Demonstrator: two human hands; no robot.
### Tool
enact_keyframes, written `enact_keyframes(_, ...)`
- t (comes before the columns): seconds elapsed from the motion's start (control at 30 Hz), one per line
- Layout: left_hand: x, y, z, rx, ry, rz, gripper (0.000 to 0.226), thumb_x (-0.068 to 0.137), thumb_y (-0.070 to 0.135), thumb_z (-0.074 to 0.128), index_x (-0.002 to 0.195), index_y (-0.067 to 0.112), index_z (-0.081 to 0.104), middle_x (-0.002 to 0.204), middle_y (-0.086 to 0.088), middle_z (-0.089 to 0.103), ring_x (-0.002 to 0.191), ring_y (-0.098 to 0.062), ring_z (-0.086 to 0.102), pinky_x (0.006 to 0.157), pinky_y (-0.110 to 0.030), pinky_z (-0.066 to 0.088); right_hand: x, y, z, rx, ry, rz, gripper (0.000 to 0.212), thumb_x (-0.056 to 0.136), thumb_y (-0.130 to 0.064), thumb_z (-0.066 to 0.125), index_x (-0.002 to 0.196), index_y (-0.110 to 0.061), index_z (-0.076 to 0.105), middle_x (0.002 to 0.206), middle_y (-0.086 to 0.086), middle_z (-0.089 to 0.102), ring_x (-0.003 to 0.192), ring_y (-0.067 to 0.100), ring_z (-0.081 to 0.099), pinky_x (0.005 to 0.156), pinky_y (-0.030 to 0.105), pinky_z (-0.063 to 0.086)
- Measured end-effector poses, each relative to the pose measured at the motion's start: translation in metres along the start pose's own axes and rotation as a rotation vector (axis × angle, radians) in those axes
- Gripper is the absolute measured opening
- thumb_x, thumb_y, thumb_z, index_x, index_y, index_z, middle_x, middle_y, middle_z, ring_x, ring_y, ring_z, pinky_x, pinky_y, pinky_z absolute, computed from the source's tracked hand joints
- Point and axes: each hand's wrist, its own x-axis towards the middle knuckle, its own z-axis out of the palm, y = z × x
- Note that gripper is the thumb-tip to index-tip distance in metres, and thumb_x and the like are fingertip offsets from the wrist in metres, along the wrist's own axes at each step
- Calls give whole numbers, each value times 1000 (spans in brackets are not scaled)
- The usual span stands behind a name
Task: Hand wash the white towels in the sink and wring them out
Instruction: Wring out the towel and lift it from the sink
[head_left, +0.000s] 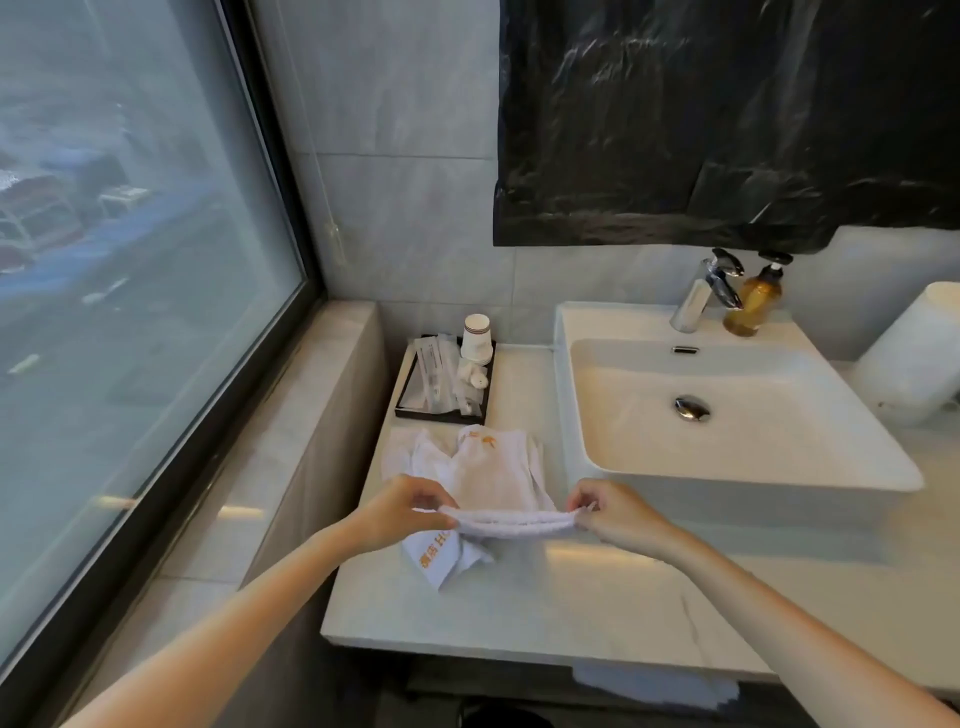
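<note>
Holding a rolled white towel (511, 521) taut between them, both hands pinch its ends: the left hand (402, 512) curls its fingers over one end and the right hand (605, 512) nips the other. The towel is above the counter (571, 613), just left of the sink (779, 441). Crumpled spare towels (483, 467) lie beneath it. Their orange lettering is blurred and partly hidden. A rounded white object (919, 353) is cut off at the right edge, and I cannot tell what it is.
</note>
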Motion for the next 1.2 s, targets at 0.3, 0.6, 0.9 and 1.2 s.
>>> enact_keyframes(0.3, 55, 11, -25, -174, 242, -92, 8, 89, 13, 67, 95, 10, 71, 91, -2, 70, 84, -10, 65, 71, -16, 54, 44, -24, -22, -7, 184, -53, 16, 88, -1, 44, 91, -13, 53, 88, 4, 60, 82, 22, 54, 62, 25, 37)
enact_keyframes(0.6, 156, -35, -34, -315, 431, -383, 13, 92, 17, 65, 96, 5, 70, 81, -3, 66, 78, -17, 64, 66, -20, 56, 159, -30, -2, -291, 170, 59, 23, 91, 4, 40, 110, -8, 44, 108, 14, 51, 90, 31, 54, 66, 34, 39)
enact_keyframes(0.9, 213, -79, -15, -256, 415, -500, 11, 95, 25, 61, 94, 20, 70, 86, -2, 71, 78, -26, 68, 71, -35, 58, 213, -3, 34, -595, 116, 175, 58, 83, 8, 55, 134, -8, 32, 128, 13, 41, 106, 27, 53, 73, 31, 42)
enact_keyframes(1.2, 172, -100, -7, -60, 635, -406, 31, 97, 16, 52, 125, 29, 57, 139, -2, 45, 129, -22, 43, 109, -35, 35, 209, 7, 58, -365, 39, 36, 54, 97, -26, 43, 149, -29, 27, 160, 3, 12, 140, 34, 20, 114, 41, 23)
